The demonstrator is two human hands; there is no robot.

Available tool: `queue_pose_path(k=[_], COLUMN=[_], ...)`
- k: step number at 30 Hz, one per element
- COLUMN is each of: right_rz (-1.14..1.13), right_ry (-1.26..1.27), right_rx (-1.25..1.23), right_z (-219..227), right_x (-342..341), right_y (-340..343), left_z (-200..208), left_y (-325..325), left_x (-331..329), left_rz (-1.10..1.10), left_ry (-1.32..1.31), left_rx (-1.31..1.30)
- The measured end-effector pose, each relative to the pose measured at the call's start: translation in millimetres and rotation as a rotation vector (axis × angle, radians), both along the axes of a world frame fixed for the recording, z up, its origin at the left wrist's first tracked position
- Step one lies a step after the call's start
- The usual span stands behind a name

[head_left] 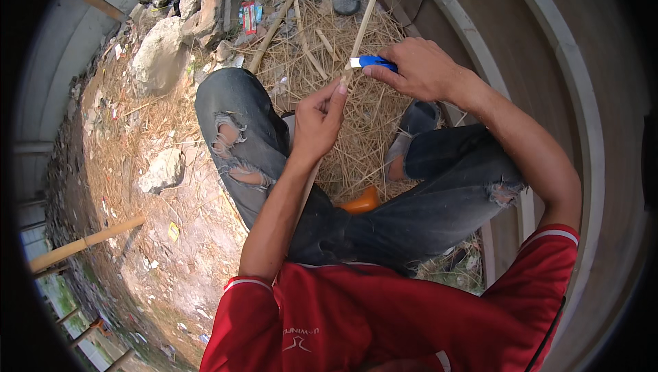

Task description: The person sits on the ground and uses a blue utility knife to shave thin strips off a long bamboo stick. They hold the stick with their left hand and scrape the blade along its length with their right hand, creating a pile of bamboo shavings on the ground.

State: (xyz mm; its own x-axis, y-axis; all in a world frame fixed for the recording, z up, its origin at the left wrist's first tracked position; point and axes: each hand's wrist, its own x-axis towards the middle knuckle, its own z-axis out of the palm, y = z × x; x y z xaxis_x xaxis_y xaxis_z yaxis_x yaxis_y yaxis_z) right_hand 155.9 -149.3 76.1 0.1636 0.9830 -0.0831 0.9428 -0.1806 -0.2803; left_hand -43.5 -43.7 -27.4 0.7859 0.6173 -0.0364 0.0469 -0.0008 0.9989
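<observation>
A tall beige-brown ribbed wall [548,91] curves along the person's right side. Beside it, the person sits low, with 2 legs in dark blue torn denim trousers [404,224] bent apart around a bed of dry, straw-coloured stalks [363,146]. A large pale grey rough stone [159,56] sits farther out, on the left.

The long, thin, pale wooden or bamboo strip [371,8] is in front of the person, above the gap between the knees. Its long axis slants away from the body, leaning slightly right toward its far end, which passes out of view at the top. A pale length also shows along the inner edge of the left forearm; it looks like the same strip, though the hand hides the join.

The right hand [428,67] reaches in from the right, clenched around a short blue-handled knife [378,63]. The left hand [319,122] pinches the strip between thumb and fingers, so it has the closer hold; the right meets it only through the tool.

A smooth orange object [363,200] lies between the legs, its kind unclear. Smallest is the bright blade [355,63]: it points left, crosswise to the strip, just beyond the left fingertips, and appears to touch it.
</observation>
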Motion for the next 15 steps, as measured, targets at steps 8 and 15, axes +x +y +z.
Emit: queue_pose_path(k=[8, 15], right_rz=[-0.127, -0.407], right_ry=[-0.081, -0.08], right_rx=[-0.056, 0.09], right_z=[4, 7], right_x=[4, 66], right_y=[11, 15], left_z=[13, 26], left_y=[3, -4], left_x=[4, 6], left_rz=[-0.038, -0.07], left_ry=[-0.016, -0.017], left_rx=[0.025, 0.042])
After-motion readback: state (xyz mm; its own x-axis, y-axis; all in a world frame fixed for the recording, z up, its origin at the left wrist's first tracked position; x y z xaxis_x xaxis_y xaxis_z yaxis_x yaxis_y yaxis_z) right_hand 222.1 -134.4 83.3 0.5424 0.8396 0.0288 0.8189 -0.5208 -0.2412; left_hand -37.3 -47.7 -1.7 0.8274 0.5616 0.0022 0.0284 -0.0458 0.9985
